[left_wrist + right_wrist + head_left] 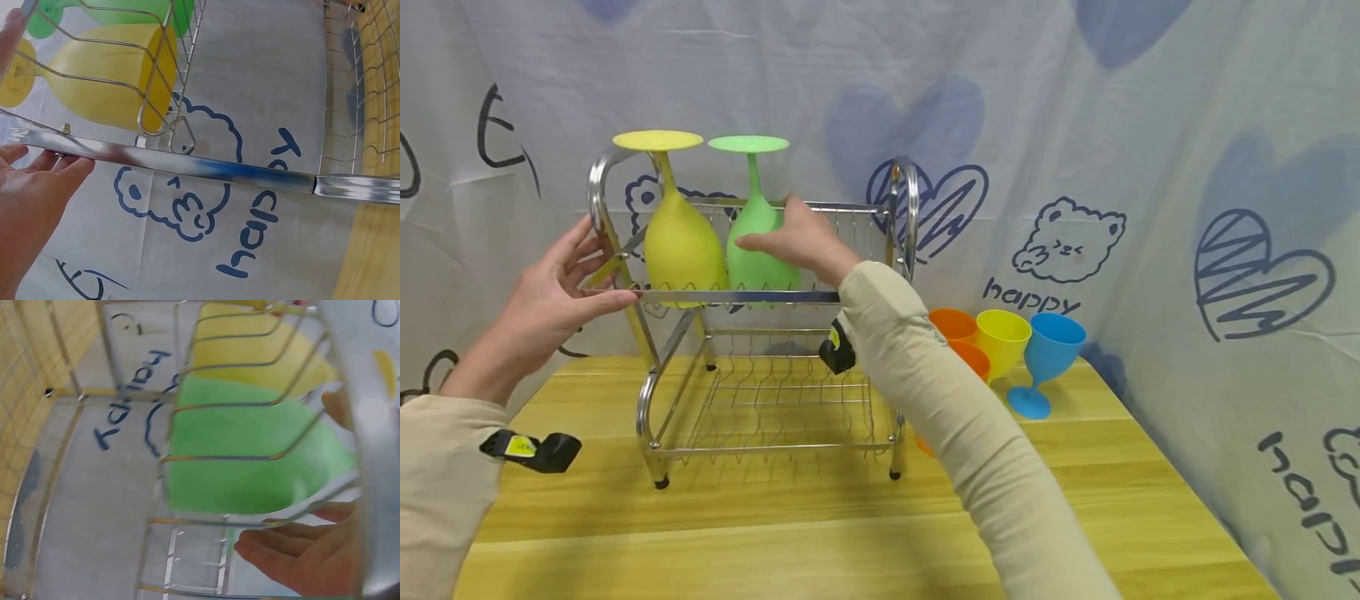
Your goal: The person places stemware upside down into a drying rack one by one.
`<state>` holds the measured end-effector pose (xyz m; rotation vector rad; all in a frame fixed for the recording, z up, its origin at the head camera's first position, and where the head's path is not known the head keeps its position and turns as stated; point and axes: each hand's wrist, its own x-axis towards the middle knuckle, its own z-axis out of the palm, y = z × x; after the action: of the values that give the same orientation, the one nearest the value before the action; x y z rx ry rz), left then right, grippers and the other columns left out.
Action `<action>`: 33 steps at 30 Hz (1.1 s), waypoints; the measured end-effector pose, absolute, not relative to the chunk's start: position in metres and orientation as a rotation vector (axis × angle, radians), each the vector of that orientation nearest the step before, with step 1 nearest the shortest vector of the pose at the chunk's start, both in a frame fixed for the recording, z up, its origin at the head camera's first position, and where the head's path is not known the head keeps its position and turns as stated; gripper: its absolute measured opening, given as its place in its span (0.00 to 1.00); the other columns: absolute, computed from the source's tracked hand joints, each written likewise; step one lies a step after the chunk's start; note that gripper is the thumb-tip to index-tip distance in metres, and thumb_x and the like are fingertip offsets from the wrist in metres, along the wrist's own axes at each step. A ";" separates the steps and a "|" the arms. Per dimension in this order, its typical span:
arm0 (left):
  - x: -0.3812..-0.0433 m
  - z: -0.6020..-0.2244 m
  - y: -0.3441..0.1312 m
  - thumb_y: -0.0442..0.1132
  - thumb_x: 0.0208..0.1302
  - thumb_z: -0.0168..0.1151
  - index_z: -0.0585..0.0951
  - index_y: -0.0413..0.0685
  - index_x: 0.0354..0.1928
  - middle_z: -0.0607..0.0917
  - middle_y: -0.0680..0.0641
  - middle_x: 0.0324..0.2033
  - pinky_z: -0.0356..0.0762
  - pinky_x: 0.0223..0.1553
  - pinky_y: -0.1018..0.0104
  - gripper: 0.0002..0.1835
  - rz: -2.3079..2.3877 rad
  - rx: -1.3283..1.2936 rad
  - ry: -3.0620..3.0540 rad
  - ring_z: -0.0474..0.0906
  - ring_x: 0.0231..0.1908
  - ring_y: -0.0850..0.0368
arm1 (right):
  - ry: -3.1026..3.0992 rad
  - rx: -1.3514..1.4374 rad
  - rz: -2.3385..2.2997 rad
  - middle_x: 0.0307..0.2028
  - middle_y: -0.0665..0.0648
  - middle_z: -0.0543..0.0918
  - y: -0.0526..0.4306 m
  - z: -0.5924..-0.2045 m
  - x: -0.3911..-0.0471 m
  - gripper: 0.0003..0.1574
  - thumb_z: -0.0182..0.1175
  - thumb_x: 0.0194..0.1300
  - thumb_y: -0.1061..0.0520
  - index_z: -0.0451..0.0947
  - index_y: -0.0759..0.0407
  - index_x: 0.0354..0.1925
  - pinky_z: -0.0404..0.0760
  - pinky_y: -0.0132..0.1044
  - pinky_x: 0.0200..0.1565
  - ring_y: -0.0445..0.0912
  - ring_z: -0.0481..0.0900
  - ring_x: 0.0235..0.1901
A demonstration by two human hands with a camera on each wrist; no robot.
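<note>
A green goblet (758, 225) stands upside down in the top tier of a metal dish rack (745, 297), its round foot uppermost. Beside it on the left is a yellow goblet (681, 237), also inverted. My right hand (805, 237) is around the green goblet's bowl, thumb in front and fingers behind. In the right wrist view, the loosely extended fingers (275, 547) show a gap from the bowl. My left hand (561, 279) grips the rack's upper left side, thumb along the front rail and fingers bent at the side post.
Right of the rack, on the wooden table (760, 542), stand an upright blue goblet (1054, 343), a yellow cup (1003, 337) and orange cups (953, 323), partly hidden by my right sleeve. The rack's lower tier (790, 404) is a wire basket. A printed cloth hangs behind.
</note>
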<state>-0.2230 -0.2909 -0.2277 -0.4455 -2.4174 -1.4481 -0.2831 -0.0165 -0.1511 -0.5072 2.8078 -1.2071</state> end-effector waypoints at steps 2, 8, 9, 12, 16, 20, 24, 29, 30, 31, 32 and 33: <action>-0.222 -0.229 -0.290 0.30 0.67 0.60 0.37 0.59 0.77 0.47 0.42 0.74 0.65 0.60 0.75 0.49 -1.450 -0.439 -2.416 0.48 0.72 0.55 | 2.827 -0.525 -1.156 0.63 0.56 0.69 -0.015 -0.147 -0.279 0.53 0.64 0.62 0.41 0.50 0.59 0.73 0.73 0.38 0.58 0.48 0.69 0.59; -0.218 -0.244 -0.289 0.38 0.72 0.55 0.39 0.57 0.77 0.48 0.43 0.75 0.65 0.59 0.79 0.43 -1.438 -0.360 -2.390 0.57 0.69 0.51 | 2.917 -0.662 -0.977 0.69 0.52 0.63 -0.007 -0.128 -0.253 0.52 0.62 0.64 0.40 0.49 0.54 0.75 0.69 0.38 0.62 0.46 0.63 0.65; -0.217 -0.250 -0.288 0.38 0.72 0.54 0.39 0.57 0.77 0.47 0.44 0.75 0.63 0.60 0.79 0.43 -1.486 -0.353 -2.355 0.57 0.69 0.50 | 2.929 -0.697 -0.967 0.70 0.51 0.62 -0.004 -0.124 -0.248 0.51 0.61 0.65 0.39 0.49 0.53 0.75 0.69 0.38 0.62 0.46 0.63 0.66; -0.218 -0.274 -0.280 0.36 0.72 0.54 0.43 0.52 0.77 0.50 0.43 0.74 0.61 0.62 0.78 0.40 -1.628 -0.372 -2.189 0.57 0.69 0.54 | 2.964 -0.841 -0.990 0.71 0.47 0.59 0.010 -0.116 -0.232 0.48 0.60 0.66 0.40 0.49 0.49 0.75 0.67 0.38 0.63 0.43 0.61 0.67; -0.211 -0.301 -0.276 0.35 0.71 0.54 0.45 0.50 0.77 0.51 0.41 0.74 0.58 0.63 0.79 0.40 -1.611 -0.359 -2.149 0.50 0.71 0.54 | 2.966 -1.145 -1.254 0.70 0.49 0.63 0.029 -0.112 -0.216 0.40 0.60 0.68 0.48 0.57 0.53 0.72 0.66 0.32 0.62 0.40 0.63 0.65; -0.196 -0.314 -0.278 0.37 0.73 0.53 0.37 0.54 0.76 0.44 0.46 0.75 0.52 0.65 0.80 0.42 -1.480 -0.316 -2.266 0.44 0.73 0.55 | 2.896 -1.555 -1.651 0.63 0.57 0.72 0.051 -0.114 -0.205 0.31 0.62 0.66 0.60 0.66 0.64 0.65 0.68 0.28 0.59 0.40 0.71 0.59; -0.182 -0.321 -0.275 0.34 0.72 0.53 0.38 0.58 0.76 0.43 0.52 0.76 0.52 0.64 0.81 0.43 -1.479 -0.330 -2.264 0.44 0.73 0.57 | 2.880 -1.798 -1.827 0.58 0.63 0.76 0.076 -0.120 -0.198 0.28 0.60 0.64 0.66 0.68 0.71 0.61 0.70 0.33 0.60 0.42 0.73 0.57; -0.163 -0.328 -0.268 0.34 0.72 0.54 0.41 0.56 0.77 0.47 0.51 0.75 0.59 0.59 0.85 0.42 -1.469 -0.352 -2.310 0.49 0.72 0.57 | 2.983 -1.710 -1.891 0.58 0.63 0.75 0.109 -0.141 -0.196 0.26 0.58 0.65 0.68 0.68 0.72 0.60 0.70 0.37 0.62 0.46 0.72 0.59; -0.159 -0.329 -0.266 0.34 0.72 0.55 0.42 0.56 0.77 0.48 0.49 0.75 0.60 0.58 0.86 0.42 -1.468 -0.354 -2.330 0.50 0.72 0.55 | 3.016 -1.654 -1.898 0.58 0.63 0.75 0.115 -0.147 -0.197 0.26 0.58 0.65 0.68 0.68 0.72 0.60 0.70 0.38 0.62 0.46 0.72 0.59; -0.156 -0.331 -0.265 0.35 0.72 0.55 0.42 0.55 0.77 0.49 0.47 0.75 0.62 0.56 0.86 0.41 -1.470 -0.357 -2.347 0.51 0.71 0.52 | 3.053 -1.592 -1.902 0.58 0.63 0.75 0.121 -0.153 -0.197 0.25 0.58 0.66 0.67 0.68 0.72 0.60 0.70 0.39 0.62 0.47 0.72 0.59; -0.154 -0.332 -0.263 0.35 0.72 0.55 0.43 0.54 0.77 0.49 0.44 0.75 0.63 0.54 0.86 0.41 -1.480 -0.357 -2.363 0.52 0.71 0.49 | 3.091 -1.522 -1.902 0.59 0.63 0.75 0.127 -0.160 -0.199 0.25 0.58 0.66 0.67 0.68 0.71 0.60 0.70 0.39 0.62 0.47 0.71 0.59; -0.151 -0.333 -0.262 0.35 0.71 0.55 0.44 0.54 0.77 0.50 0.41 0.74 0.64 0.53 0.86 0.41 -1.493 -0.358 -2.375 0.52 0.70 0.44 | 3.130 -1.445 -1.897 0.59 0.62 0.75 0.133 -0.167 -0.200 0.25 0.58 0.66 0.66 0.69 0.70 0.61 0.70 0.40 0.62 0.47 0.71 0.60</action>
<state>-0.1513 -0.2620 -0.3329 -0.3584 -2.3754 -1.4927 -0.1996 0.1327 -0.1675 -1.4451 3.1305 -1.8971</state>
